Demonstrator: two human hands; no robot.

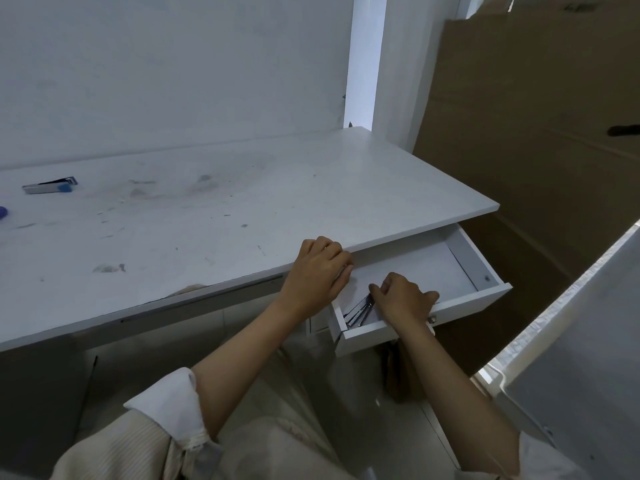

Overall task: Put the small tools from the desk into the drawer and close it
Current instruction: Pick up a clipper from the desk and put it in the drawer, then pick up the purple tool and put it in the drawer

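Note:
The white drawer [479, 259] stands pulled out under the right end of the white desk [214, 216]. Several thin metal tools [359, 311] lie in its near left corner. My right hand [403, 298] reaches over the drawer's front wall, fingertips pinched on the top ends of those tools. My left hand [317, 273] rests at the desk's front edge above the drawer's left side, fingers curled with nothing visible in them. A silver clipper-like tool [50, 186] with a blue part lies at the far left of the desk. A blue object [2, 213] shows at the left frame edge.
Brown cardboard sheets [519, 140] stand to the right of the desk. A white panel [575, 341] juts in at the right, close to the drawer's front corner. The desktop carries smudges and a scrap of paper [109, 268].

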